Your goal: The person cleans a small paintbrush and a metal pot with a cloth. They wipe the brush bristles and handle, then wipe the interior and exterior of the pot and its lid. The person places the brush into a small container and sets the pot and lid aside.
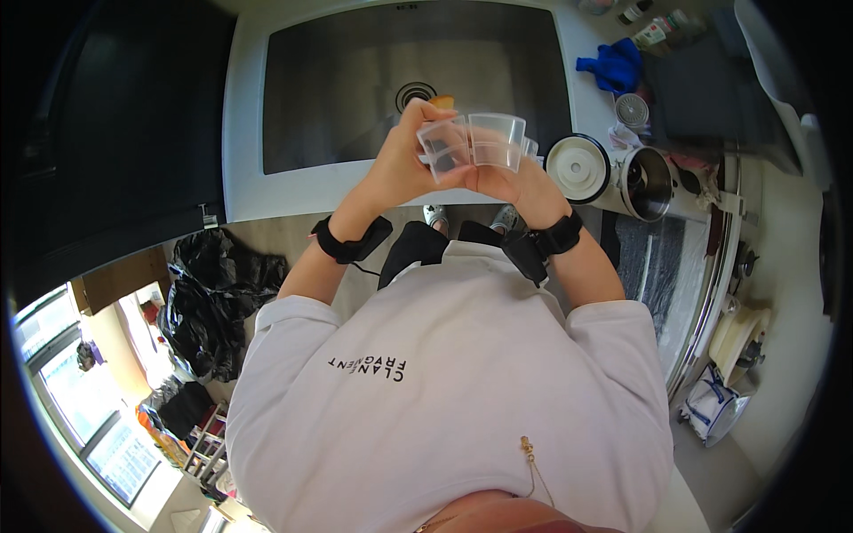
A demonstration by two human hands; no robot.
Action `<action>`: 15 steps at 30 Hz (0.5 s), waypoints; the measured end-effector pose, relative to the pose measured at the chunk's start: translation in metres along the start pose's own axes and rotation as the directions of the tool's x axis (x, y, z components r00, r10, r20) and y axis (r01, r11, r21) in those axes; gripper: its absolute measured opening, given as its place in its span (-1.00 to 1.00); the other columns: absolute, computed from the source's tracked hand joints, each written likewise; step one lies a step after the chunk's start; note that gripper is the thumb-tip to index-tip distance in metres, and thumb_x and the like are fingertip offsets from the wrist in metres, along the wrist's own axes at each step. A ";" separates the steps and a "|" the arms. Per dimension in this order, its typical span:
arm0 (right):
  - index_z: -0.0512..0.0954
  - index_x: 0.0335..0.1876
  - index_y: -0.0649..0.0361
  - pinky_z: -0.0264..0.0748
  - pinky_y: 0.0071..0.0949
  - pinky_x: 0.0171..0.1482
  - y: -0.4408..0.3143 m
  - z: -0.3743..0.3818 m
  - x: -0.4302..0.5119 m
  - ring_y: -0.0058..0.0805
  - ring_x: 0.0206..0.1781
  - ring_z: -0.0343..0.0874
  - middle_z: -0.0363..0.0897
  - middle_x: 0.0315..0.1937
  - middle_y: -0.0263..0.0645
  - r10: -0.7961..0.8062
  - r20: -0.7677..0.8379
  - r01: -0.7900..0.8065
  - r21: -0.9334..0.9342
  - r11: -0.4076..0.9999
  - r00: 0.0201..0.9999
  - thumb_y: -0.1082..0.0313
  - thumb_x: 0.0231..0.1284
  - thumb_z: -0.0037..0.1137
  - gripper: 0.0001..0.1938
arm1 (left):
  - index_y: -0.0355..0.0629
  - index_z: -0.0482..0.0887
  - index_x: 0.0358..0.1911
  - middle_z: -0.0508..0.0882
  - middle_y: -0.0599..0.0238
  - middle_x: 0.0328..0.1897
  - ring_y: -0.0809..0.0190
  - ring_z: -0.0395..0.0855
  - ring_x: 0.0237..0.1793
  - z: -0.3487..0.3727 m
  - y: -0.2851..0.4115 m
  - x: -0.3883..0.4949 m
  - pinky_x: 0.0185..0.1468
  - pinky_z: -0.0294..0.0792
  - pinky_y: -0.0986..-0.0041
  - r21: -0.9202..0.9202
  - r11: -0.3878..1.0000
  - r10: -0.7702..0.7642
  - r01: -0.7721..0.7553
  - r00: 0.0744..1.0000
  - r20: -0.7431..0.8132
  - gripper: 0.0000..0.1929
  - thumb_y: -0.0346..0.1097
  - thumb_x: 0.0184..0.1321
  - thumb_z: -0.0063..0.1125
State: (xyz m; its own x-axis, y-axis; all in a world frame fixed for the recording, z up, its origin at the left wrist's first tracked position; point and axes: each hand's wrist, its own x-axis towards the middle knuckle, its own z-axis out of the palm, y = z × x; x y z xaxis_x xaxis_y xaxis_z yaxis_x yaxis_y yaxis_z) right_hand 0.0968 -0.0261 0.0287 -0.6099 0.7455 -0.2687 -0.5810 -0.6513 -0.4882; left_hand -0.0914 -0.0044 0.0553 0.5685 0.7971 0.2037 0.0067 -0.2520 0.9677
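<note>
Clear plastic box parts [494, 141], with two square-sided sections side by side, are held up over the near edge of a dark basin. My left hand [416, 143] grips the left section, its thumb along the bottom. My right hand [520, 176] holds the right section from below and behind; its fingers show partly through the clear plastic. I cannot tell whether the sections are joined. Just beyond my left fingertips shows a small orange-yellow piece [442, 101]; whether it is held or lies behind is unclear. Black bands with devices sit on both wrists.
The basin [333, 86], with a ringed drain [416, 98], has a white countertop rim. To the right stand a white round lid [577, 168], an open metal canister [645, 183], a grey perforated disc [632, 110] and a blue cloth [614, 65]. Black plastic bags [213, 293] lie at left.
</note>
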 end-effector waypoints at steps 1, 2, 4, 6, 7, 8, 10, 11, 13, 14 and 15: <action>0.55 0.13 0.23 0.64 -0.33 0.18 0.000 0.001 0.001 -0.36 0.09 0.65 0.59 0.07 -0.20 0.032 0.020 -0.032 0.000 0.999 0.999 0.19 0.37 0.18 -0.65 | -0.17 0.37 0.09 0.72 0.24 -0.15 0.29 0.67 0.02 -0.002 0.001 -0.004 0.18 0.48 0.36 0.037 0.999 -0.012 0.013 1.000 -0.010 -0.32 -0.33 -0.06 0.62; 0.55 0.12 0.24 0.64 -0.35 0.19 0.000 0.003 0.003 -0.36 0.10 0.65 0.60 0.07 -0.20 0.080 -0.014 -0.080 -0.009 0.997 0.997 0.19 0.36 0.19 -0.65 | -0.17 0.39 0.08 0.72 0.26 -0.19 0.30 0.67 0.00 -0.004 0.002 -0.009 0.24 0.43 0.34 0.075 0.997 -0.025 0.027 0.999 -0.022 -0.33 -0.33 -0.06 0.62; 0.56 0.10 0.25 0.65 -0.46 0.08 0.004 0.004 0.003 -0.45 0.01 0.65 0.62 -0.02 -0.22 0.049 -0.088 -0.052 -0.026 0.998 0.995 0.25 0.34 0.22 -0.68 | -0.18 0.43 0.08 0.75 0.32 -0.28 0.30 0.68 0.00 -0.006 0.004 -0.019 0.36 0.33 0.27 0.108 0.992 -0.066 0.072 0.996 -0.053 -0.34 -0.36 -0.07 0.62; 0.56 0.07 0.25 0.62 -0.51 -0.05 0.003 0.000 0.005 -0.50 -0.08 0.63 0.62 -0.09 -0.25 -0.056 -0.108 0.034 -0.193 0.981 0.993 0.29 0.37 0.20 -0.72 | -0.17 0.40 0.08 0.75 0.29 -0.22 0.27 0.69 0.00 -0.015 -0.001 -0.020 0.34 0.37 0.27 0.312 0.946 0.113 -0.084 0.991 -0.077 -0.34 -0.36 -0.06 0.61; 0.56 0.05 0.25 0.61 -0.53 -0.11 0.002 -0.002 0.007 -0.53 -0.13 0.62 0.62 -0.12 -0.27 -0.100 -0.094 0.072 -0.267 0.961 0.991 0.30 0.38 0.19 -0.75 | -0.18 0.36 0.08 0.73 0.25 -0.18 0.25 0.70 0.00 -0.020 -0.005 -0.019 0.27 0.43 0.31 0.408 0.900 0.198 -0.156 0.978 -0.061 -0.34 -0.38 -0.04 0.59; 0.55 0.01 0.25 0.51 -0.57 -0.23 0.000 -0.005 0.008 -0.59 -0.23 0.55 0.62 -0.19 -0.29 -0.112 -0.272 0.055 -0.208 0.977 0.956 0.34 0.46 0.12 -0.82 | -0.20 0.32 0.08 0.72 0.21 -0.15 0.23 0.71 0.00 -0.025 -0.011 -0.018 0.20 0.50 0.34 0.388 0.901 0.270 -0.194 0.951 -0.152 -0.34 -0.40 -0.01 0.58; 0.55 0.02 0.26 0.52 -0.58 -0.22 -0.005 -0.008 0.006 -0.59 -0.24 0.56 0.61 -0.20 -0.28 -0.204 -0.367 0.120 -0.238 0.964 0.907 0.33 0.49 0.07 -0.82 | -0.21 0.29 0.07 0.70 0.17 -0.12 0.25 0.71 -0.01 -0.041 -0.027 -0.012 0.16 0.52 0.39 0.244 0.969 0.144 -0.037 0.888 -0.436 -0.34 -0.42 0.01 0.56; 0.54 0.02 0.27 0.52 -0.58 -0.22 -0.008 -0.008 0.003 -0.58 -0.24 0.56 0.61 -0.20 -0.27 -0.252 -0.486 0.131 -0.271 0.954 0.837 0.32 0.51 0.05 -0.81 | -0.22 0.27 0.07 0.69 0.14 -0.11 0.26 0.71 -0.01 -0.046 -0.035 -0.009 0.15 0.53 0.41 0.142 0.989 0.041 0.047 0.832 -0.554 -0.34 -0.43 0.02 0.55; 0.53 0.07 0.28 0.52 -0.59 -0.22 -0.011 -0.001 -0.001 -0.56 -0.25 0.60 0.64 -0.15 -0.22 -0.338 -0.406 0.220 -0.310 0.925 0.849 0.32 0.54 0.00 -0.79 | -0.25 0.26 0.07 0.68 0.11 -0.09 0.28 0.71 -0.03 -0.052 -0.046 -0.009 0.08 0.56 0.46 0.028 0.993 -0.072 0.111 0.795 -0.602 -0.35 -0.43 0.03 0.55; 0.53 0.08 0.28 0.53 -0.59 -0.22 -0.012 0.004 -0.003 -0.55 -0.24 0.61 0.65 -0.13 -0.21 -0.379 -0.373 0.267 -0.317 0.910 0.847 0.32 0.54 0.00 -0.79 | -0.27 0.26 0.07 0.68 0.09 -0.09 0.29 0.71 -0.04 -0.053 -0.049 -0.010 0.05 0.57 0.49 -0.026 0.989 -0.131 0.147 0.770 -0.624 -0.35 -0.44 0.04 0.54; 0.52 0.09 0.28 0.53 -0.58 -0.23 -0.011 0.011 -0.003 -0.55 -0.24 0.62 0.66 -0.11 -0.19 -0.409 -0.347 0.304 -0.319 0.898 0.844 0.33 0.54 -0.01 -0.78 | -0.27 0.26 0.06 0.68 0.08 -0.07 0.29 0.71 -0.04 -0.052 -0.050 -0.011 0.02 0.58 0.49 -0.034 0.986 -0.150 0.164 0.782 -0.605 -0.34 -0.43 0.03 0.54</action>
State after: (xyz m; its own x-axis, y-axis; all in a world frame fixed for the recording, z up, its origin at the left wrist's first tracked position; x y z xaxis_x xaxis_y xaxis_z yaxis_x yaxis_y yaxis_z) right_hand 0.0991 -0.0224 0.0445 -0.0903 0.9447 -0.3153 -0.5345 -0.3131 -0.7850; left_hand -0.1409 0.0283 0.0125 -0.0542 0.9931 0.1035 0.0721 -0.0995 0.9924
